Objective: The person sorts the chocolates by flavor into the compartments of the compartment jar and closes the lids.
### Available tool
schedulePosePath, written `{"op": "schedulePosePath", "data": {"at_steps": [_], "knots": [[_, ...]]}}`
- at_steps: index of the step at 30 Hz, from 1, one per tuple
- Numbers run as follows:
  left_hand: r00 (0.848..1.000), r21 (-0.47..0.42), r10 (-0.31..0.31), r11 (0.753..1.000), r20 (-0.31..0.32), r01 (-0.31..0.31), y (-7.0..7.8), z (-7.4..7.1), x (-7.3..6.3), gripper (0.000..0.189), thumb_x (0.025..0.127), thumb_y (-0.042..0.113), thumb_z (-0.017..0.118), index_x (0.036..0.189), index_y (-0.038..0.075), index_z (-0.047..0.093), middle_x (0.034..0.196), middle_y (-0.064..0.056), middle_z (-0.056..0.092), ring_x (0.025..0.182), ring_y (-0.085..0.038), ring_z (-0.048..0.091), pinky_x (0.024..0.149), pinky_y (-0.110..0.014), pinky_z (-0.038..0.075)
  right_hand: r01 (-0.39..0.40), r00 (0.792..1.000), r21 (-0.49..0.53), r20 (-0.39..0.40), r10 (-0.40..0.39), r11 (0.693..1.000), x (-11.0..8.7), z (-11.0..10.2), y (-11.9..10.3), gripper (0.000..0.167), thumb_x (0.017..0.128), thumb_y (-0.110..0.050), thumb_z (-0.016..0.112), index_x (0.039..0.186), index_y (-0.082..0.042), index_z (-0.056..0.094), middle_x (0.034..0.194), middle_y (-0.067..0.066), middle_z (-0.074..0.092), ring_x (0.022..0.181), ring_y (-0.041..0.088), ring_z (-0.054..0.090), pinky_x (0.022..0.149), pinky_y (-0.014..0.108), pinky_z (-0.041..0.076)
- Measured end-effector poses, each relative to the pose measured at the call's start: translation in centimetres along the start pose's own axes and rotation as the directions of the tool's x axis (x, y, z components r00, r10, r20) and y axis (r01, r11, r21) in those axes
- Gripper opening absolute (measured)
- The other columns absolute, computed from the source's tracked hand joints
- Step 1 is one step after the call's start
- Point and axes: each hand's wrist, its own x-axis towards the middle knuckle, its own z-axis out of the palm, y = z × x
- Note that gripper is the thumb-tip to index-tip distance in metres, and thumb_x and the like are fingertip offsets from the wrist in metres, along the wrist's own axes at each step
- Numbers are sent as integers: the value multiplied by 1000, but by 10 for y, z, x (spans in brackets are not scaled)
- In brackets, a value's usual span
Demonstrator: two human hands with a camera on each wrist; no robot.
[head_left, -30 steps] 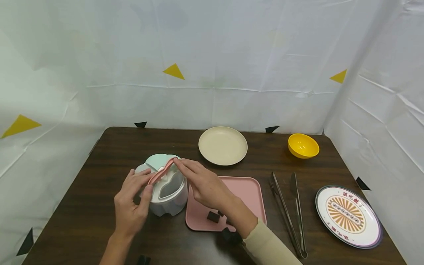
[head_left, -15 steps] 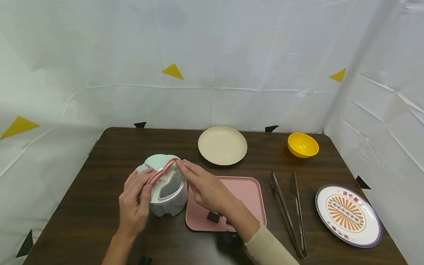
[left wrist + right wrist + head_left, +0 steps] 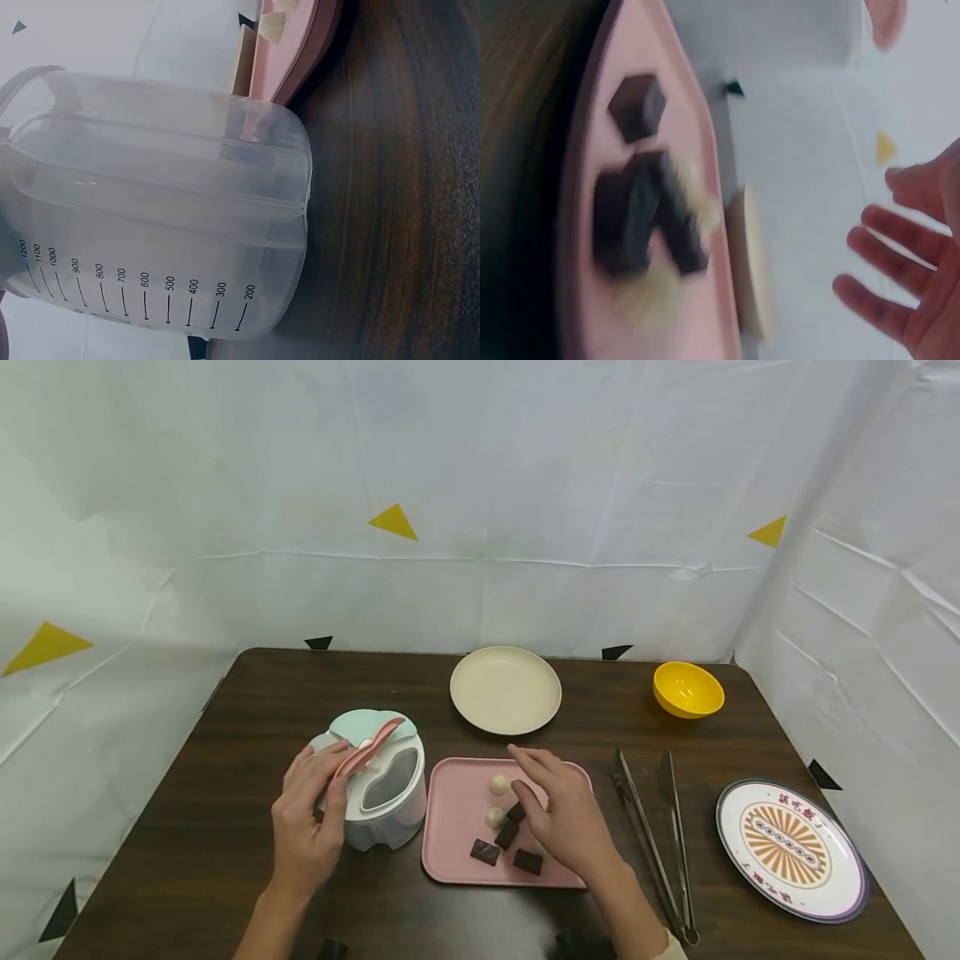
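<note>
A translucent storage canister (image 3: 386, 827) stands on the table, with printed measuring marks on its wall (image 3: 157, 202) in the left wrist view. Its white lid has a mint-green flap (image 3: 356, 723) and a raised pink flap (image 3: 378, 742), beside an uncovered opening. My left hand (image 3: 307, 831) pinches the pink flap's near end between thumb and fingers. Over the right part of a pink tray (image 3: 450, 777) is my right hand (image 3: 566, 818), fingers spread and holding nothing. Dark brown chocolate-like blocks (image 3: 485, 852) and pale round pieces (image 3: 495, 817) lie on that tray, some behind the hand.
Behind the tray sits a cream plate (image 3: 506, 691). A yellow bowl (image 3: 687, 690) stands at the back right. Metal tongs (image 3: 651, 835) lie right of the tray, and a patterned white plate (image 3: 791, 850) is near the table's right edge.
My right hand has left the pink flap's far end and moved right and toward me, over the tray, exposing more pieces. The left hand keeps hold of the flap, which remains raised.
</note>
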Motion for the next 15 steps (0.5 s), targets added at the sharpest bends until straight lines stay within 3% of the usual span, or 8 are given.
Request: {"op": "schedulePosePath", "data": {"at_steps": [3,7,11,15], "knots": [[1000,-5,2,1000,-1,-2,2,0,1,22,95,10,58,109,-1,70,107,-16,70,109,-33,62,108,-52,31,-111,992,-73,-73,106,991,-17,-13,15,48,88,-12,72,134,-13,61,123,2,64,111,24,62,86,47,52],[1000,-1,4,1000,-3,-4,9,0,4,21,94,8,57,107,-3,70,106,-18,70,107,-34,63,107,-53,31,-252,959,-164,-174,224,954,-38,-32,33,46,86,-11,74,130,-9,64,122,8,65,111,31,61,84,53,50],[1000,-2,-2,1000,-3,2,23,-1,11,20,93,3,56,106,-6,69,104,-21,70,106,-36,63,107,-53,31,-401,902,-201,-256,347,894,-60,-49,46,47,84,-12,75,129,-8,65,123,10,64,111,34,59,80,56,48],[1000,-9,-6,1000,-7,6,31,-1,15,20,91,0,56,105,-8,69,103,-22,69,105,-36,63,107,-53,32,-528,840,-222,-282,465,820,-81,-61,55,53,83,-17,77,132,-6,62,127,15,60,112,38,56,81,58,46]]}}
